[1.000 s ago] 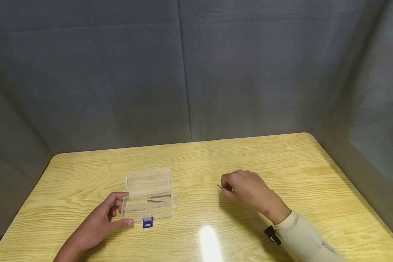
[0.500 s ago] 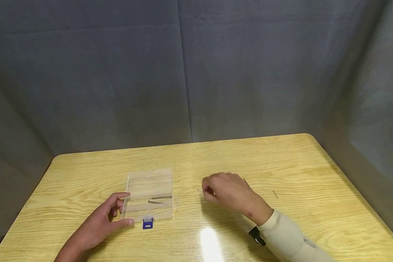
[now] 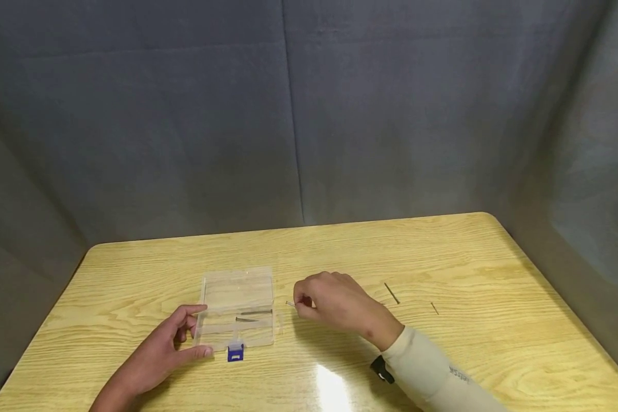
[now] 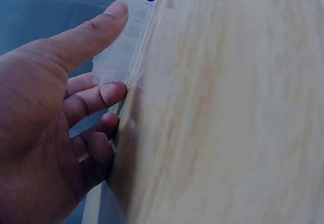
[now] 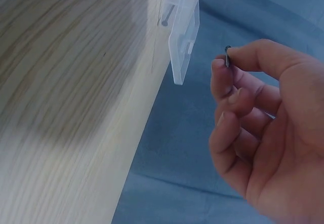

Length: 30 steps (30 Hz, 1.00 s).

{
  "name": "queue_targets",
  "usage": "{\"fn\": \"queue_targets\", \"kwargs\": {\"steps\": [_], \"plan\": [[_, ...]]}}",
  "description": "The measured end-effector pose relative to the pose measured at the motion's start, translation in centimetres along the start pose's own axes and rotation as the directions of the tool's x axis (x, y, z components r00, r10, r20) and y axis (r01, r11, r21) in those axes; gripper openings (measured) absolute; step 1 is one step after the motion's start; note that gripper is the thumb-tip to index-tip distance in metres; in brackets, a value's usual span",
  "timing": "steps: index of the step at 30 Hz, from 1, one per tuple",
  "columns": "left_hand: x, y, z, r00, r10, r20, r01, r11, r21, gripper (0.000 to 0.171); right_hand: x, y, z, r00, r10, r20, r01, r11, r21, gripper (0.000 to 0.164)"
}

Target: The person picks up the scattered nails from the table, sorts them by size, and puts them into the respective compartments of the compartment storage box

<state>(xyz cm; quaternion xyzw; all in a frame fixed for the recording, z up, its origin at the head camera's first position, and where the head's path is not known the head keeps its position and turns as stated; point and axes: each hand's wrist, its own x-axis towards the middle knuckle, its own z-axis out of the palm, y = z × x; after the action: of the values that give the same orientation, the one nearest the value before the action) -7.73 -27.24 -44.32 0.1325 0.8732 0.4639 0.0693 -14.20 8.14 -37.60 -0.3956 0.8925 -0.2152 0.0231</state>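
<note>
A clear plastic box [image 3: 239, 289] lies with its lid folded back on the table, its blue latch [image 3: 235, 352] facing the near side. My left hand [image 3: 165, 349] holds the box's left end, thumb at the front edge and index finger near the hinge. Two nails, a longer nail [image 3: 257, 312] and a shorter nail [image 3: 246, 320], rest inside the tray. Just right of the box, my right hand [image 3: 335, 303] pinches a small nail [image 5: 227, 57] between thumb and index finger. Its head sticks out toward the box, not touching it.
On the wooden table [image 3: 340, 246], a long dark nail [image 3: 392, 293] lies behind the right forearm and a small nail [image 3: 435, 308] farther right. Grey cloth [image 3: 185, 143] hangs behind the table and at its sides.
My right hand has moved left toward the box with the small nail, uncovering the nails lying on the right. The left hand keeps its hold on the box.
</note>
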Motion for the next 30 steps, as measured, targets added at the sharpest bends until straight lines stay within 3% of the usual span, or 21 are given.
{"fn": "queue_targets", "kwargs": {"steps": [7, 30], "plan": [[0.1, -0.2, 0.0, 0.999, -0.038, -0.002, 0.038, 0.999, 0.014, 0.068, 1.5, -1.1, 0.9, 0.999, -0.033, 0.023, 0.033, 0.999, 0.003, 0.017], [0.0, -0.4, 0.1, 1.000, -0.007, -0.018, 0.007, 1.000, -0.016, 0.068, 5.6, -5.0, 3.6, 0.992, -0.098, 0.074, 0.100, 0.994, -0.033, 0.017]]}}
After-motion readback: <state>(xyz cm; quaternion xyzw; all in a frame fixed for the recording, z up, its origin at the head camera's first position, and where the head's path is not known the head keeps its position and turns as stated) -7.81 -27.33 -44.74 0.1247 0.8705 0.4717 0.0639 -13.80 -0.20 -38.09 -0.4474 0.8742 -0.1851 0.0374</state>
